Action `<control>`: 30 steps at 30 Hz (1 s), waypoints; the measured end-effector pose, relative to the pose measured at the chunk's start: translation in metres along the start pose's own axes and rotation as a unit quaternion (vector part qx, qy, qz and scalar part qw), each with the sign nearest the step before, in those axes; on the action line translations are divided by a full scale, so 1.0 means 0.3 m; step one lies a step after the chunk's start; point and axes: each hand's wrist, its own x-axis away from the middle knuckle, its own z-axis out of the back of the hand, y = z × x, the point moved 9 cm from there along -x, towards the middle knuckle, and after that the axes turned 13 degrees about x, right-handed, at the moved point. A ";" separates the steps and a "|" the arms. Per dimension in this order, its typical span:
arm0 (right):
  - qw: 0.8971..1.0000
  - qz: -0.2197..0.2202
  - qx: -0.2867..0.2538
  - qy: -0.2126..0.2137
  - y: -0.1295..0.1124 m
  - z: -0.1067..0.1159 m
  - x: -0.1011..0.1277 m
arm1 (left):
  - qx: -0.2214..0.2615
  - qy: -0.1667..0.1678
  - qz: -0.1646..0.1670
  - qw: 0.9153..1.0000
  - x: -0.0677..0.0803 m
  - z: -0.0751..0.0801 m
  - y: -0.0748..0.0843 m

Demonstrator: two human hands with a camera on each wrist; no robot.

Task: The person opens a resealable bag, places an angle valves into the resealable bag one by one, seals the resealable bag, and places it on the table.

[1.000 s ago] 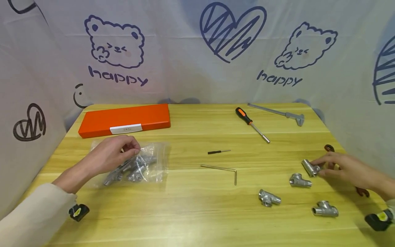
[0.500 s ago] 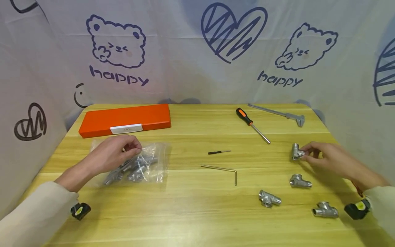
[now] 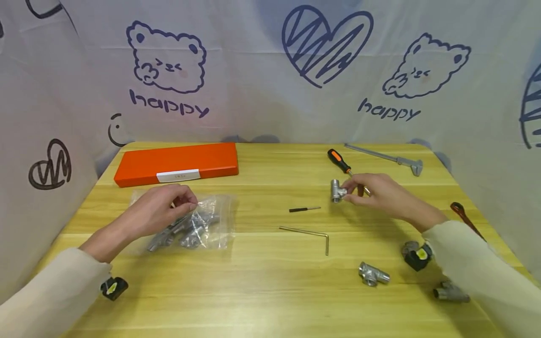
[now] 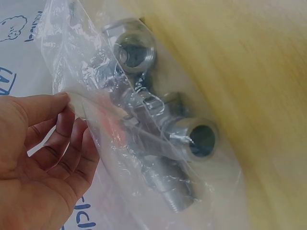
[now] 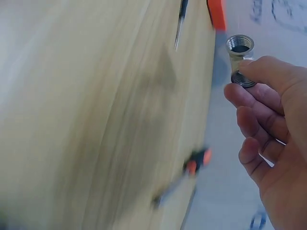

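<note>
fingers of right hand (image 3: 378, 193) pinch tee fitting (image 3: 336, 190) over screwdriver (image 3: 342, 164); left hand (image 3: 158, 209) apparently pinches bag (image 3: 211, 220).

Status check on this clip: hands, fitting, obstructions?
Left hand pinches bag of fittings. Right hand holds tee fitting above the table. Nothing between them.

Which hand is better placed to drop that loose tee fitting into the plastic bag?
Right. The right hand already pinches the tee fitting above the table, while the left hand pinches the edge of the plastic bag, so it seems occupied.
</note>
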 end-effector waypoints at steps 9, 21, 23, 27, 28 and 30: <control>0.996 0.080 -0.028 -0.022 -0.305 -0.129 -0.215 | 0.004 0.000 0.001 1.000 0.004 0.000 -0.006; 0.980 0.145 -0.117 -0.075 -0.677 -0.306 -0.353 | -0.006 0.002 -0.006 1.000 -0.006 0.003 0.003; 0.978 0.152 -0.121 -0.080 -0.724 -0.324 -0.366 | -0.005 0.002 -0.006 1.000 -0.007 0.003 0.004; 0.978 0.158 -0.114 -0.078 -0.806 -0.352 -0.389 | -0.002 0.004 -0.006 1.000 -0.007 0.006 0.005; 0.979 0.156 -0.111 -0.075 -0.823 -0.356 -0.395 | -0.002 0.004 -0.008 1.000 -0.007 0.007 0.005; 0.980 0.153 -0.110 -0.061 -0.855 -0.359 -0.409 | -0.001 0.006 -0.009 1.000 -0.006 0.010 0.004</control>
